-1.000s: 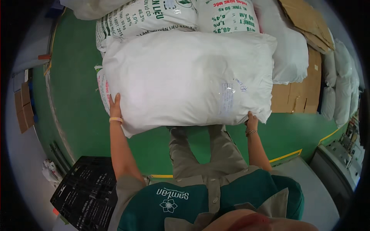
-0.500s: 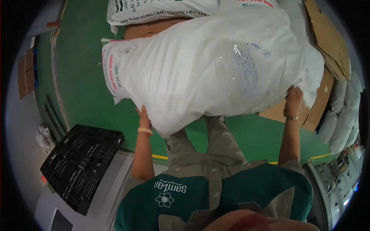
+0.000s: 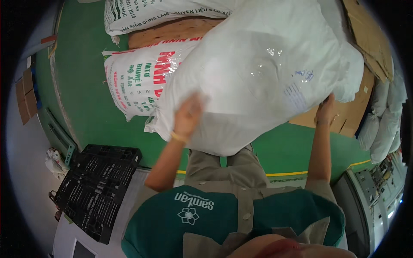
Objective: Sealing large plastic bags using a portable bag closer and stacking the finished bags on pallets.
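Note:
A big, bulging white woven sack (image 3: 241, 90) lies tilted in front of me, its lower end hanging close to my legs. Handwriting and a shiny clear patch show on its right part. My right hand (image 3: 325, 111) has its fingers closed on the sack's right lower edge; the fingertips are partly hidden. Over the sack's lower left side is my left hand (image 3: 188, 116), smeared by motion; whether it presses on the sack I cannot make out. Beneath the white sack, a printed sack with red and green lettering (image 3: 137, 81) sticks out to the left.
Another printed sack (image 3: 172, 15) lies at the far side by a brown board (image 3: 172, 34). Cardboard sheets (image 3: 365, 38) and stacked white sacks (image 3: 380, 124) stand right. A black plastic pallet (image 3: 97, 185) leans at the lower left. The floor (image 3: 86, 86) is green.
The white sack has turned and shifted to the right, baring more of the printed sack beneath. My left hand has moved up and right from its lower left corner; my right hand keeps its hold.

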The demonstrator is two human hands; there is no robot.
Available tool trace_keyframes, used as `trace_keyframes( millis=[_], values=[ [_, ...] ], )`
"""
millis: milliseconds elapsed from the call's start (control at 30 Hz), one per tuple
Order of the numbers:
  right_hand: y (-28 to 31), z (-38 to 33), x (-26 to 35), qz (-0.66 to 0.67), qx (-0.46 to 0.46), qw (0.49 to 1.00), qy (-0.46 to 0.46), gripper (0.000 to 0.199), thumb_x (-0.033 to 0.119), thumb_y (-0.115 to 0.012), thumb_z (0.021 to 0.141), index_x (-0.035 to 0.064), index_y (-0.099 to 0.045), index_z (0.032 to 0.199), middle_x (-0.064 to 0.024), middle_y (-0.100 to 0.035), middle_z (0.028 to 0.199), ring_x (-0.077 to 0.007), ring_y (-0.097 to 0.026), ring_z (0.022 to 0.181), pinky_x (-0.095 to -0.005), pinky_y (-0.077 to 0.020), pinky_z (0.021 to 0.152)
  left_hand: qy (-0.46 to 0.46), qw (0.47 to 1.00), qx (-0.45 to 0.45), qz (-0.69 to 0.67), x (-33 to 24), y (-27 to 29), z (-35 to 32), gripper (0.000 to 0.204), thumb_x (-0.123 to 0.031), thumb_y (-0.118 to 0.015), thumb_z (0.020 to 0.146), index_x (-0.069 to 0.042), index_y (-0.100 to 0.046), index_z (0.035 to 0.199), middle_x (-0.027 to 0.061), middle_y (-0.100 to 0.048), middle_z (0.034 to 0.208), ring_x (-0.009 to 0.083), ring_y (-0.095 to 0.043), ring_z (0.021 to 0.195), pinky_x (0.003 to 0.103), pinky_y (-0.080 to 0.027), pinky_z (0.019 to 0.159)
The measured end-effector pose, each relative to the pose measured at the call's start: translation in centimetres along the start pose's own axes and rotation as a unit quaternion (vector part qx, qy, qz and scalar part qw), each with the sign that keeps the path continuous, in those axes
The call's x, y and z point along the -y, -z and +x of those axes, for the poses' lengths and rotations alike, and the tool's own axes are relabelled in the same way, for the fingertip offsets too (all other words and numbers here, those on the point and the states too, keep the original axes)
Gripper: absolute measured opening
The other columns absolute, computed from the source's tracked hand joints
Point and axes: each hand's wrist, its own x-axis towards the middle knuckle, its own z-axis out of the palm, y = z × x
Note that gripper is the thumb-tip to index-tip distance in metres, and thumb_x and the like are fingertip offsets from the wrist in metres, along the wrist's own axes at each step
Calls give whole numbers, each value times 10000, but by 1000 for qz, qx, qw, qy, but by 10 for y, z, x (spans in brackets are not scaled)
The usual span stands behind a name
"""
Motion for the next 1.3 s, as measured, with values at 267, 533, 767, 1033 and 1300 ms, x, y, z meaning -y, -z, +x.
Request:
trace_keyframes(
  millis=[267,533,767,1033,1300],
  values=[
    [-10,-115,-82,224,3,946,-234,585,516,-280,838,99,-327,1245,-77,-421,1210,-219,-454,1063,-353,-424,839,119,969,60,210,2,32,164,686,-485,-476,785,25,-358,1229,141,-397,1255,221,-414,1121,277,-330,917],
    [-37,-116,-49,216,-90,957,-172,501,403,-300,869,67,-350,1237,-101,-442,1198,-247,-477,1039,-381,-398,879,222,958,182,0,-86,-7,168,613,-501,-441,806,-60,-402,1230,96,-471,1188,162,-464,1065,274,-372,881],
    [-42,-120,-72,214,-38,957,-190,494,397,-304,867,73,-351,1237,-101,-434,1207,-244,-462,1057,-391,-381,891,301,915,196,-183,-84,0,158,563,-475,-418,828,-72,-415,1221,89,-497,1156,159,-508,1001,262,-405,843],
    [-35,-128,-76,153,-43,970,-184,487,389,-310,866,79,-352,1238,-100,-425,1218,-240,-444,1076,-404,-362,904,199,966,123,-109,-62,-12,112,550,-455,-357,859,-12,-457,1169,95,-544,1073,140,-535,937,240,-421,803],
    [-14,-123,-73,43,-12,985,-168,479,382,-315,864,85,-353,1238,-100,-416,1229,-237,-427,1096,-416,-342,917,59,994,58,72,-60,-16,49,457,-330,-326,888,67,-543,950,136,-591,855,141,-547,737,261,-424,649]
  ],
)
